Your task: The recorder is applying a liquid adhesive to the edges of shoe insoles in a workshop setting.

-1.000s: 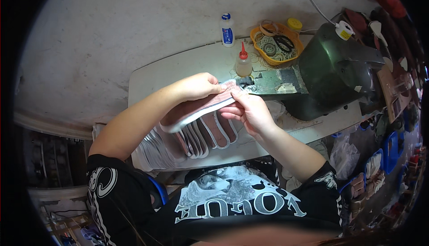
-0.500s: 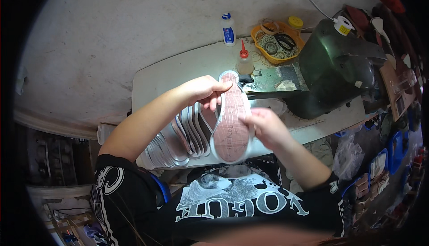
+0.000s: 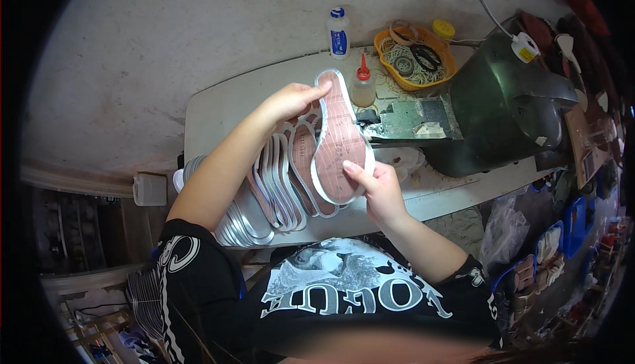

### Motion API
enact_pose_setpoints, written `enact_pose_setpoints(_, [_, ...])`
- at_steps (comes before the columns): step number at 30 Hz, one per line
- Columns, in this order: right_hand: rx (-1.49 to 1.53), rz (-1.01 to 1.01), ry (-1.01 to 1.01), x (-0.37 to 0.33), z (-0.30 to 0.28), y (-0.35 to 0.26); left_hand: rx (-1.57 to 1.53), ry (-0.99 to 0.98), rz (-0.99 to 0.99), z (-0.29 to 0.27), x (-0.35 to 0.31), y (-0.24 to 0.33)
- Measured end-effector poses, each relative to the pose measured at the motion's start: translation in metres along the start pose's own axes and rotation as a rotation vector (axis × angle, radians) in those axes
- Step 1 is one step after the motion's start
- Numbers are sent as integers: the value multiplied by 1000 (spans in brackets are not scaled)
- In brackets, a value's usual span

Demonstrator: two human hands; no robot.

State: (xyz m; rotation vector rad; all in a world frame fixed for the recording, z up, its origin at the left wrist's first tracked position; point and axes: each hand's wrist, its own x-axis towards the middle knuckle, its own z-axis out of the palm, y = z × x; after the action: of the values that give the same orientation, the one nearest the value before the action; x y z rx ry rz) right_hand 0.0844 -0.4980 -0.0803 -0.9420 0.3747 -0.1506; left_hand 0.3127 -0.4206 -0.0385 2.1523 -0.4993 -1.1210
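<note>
Between both hands I hold a shoe insole (image 3: 338,126), its pinkish-brown face up and a white band along its rim. My left hand (image 3: 296,101) pinches the narrow far end, thumb on top. At the broad near end, my right hand (image 3: 380,188) grips the edge, thumb pressed on the pink face. Below and left of it, further pink-faced insoles (image 3: 304,149) lie overlapped on the table. Beside these runs a fanned row of insoles (image 3: 280,188) with white and silvery edges, partly hidden by my left forearm.
A dark green sewing machine (image 3: 489,92) stands at the right, its flat bed (image 3: 417,120) reaching toward my hands. Behind are a red-tipped squeeze bottle (image 3: 363,86), a white-and-blue bottle (image 3: 339,36) and a yellow basket (image 3: 423,85) of cords and rings. A white container (image 3: 150,188) sits left of the table.
The held insole has moved up and slightly left, away from my body. My right hand, blurred at its side before, now grips the broad end. More pink insoles show beneath.
</note>
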Motion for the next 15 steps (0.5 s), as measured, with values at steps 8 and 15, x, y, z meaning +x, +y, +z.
enact_pose_setpoints(8, [228, -53, 14, 23, 16, -7, -571, -380, 227, 23, -37, -13])
enact_pose_setpoints(15, [80, 192, -94, 6, 24, 1, -669, -264, 124, 24, -35, -10])
